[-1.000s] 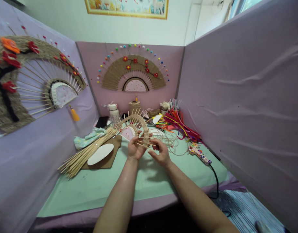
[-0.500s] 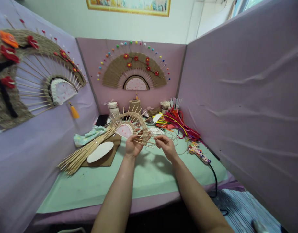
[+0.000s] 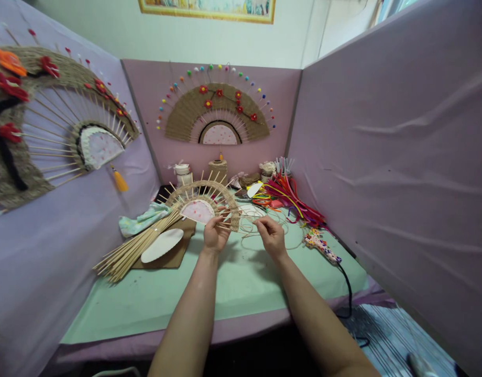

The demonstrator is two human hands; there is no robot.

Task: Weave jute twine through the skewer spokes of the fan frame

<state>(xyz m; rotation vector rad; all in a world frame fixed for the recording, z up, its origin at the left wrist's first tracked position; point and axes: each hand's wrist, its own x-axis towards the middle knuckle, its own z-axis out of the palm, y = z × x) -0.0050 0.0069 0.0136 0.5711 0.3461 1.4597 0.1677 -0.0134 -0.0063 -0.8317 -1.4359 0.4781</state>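
Note:
My left hand (image 3: pixel 216 236) grips a half-round woven fan (image 3: pixel 227 198) by its right lower end, holding it above the table. Thin wooden sticks poke out past the fan's woven band, and its centre is a pale half-disc (image 3: pixel 197 211) with pink dots. To the right, my right hand (image 3: pixel 271 235) is closed in a pinch on a thin tan cord (image 3: pixel 249 220). Loops of this cord lie on the table behind the hand. The fingers of my left hand are partly hidden behind the fan.
A bundle of sticks (image 3: pixel 139 247) and a white oval card (image 3: pixel 162 245) lie on brown cardboard (image 3: pixel 182 251) at left. Coloured pipe cleaners (image 3: pixel 296 201) and a spotted glue gun (image 3: pixel 321 248) with a black cable sit at right. A cord spool (image 3: pixel 218 170) stands at the back.
The fan has turned, showing its face more fully and its sticks spread leftward. My right hand has shifted slightly right, away from the fan's edge, with the cord in its fingers.

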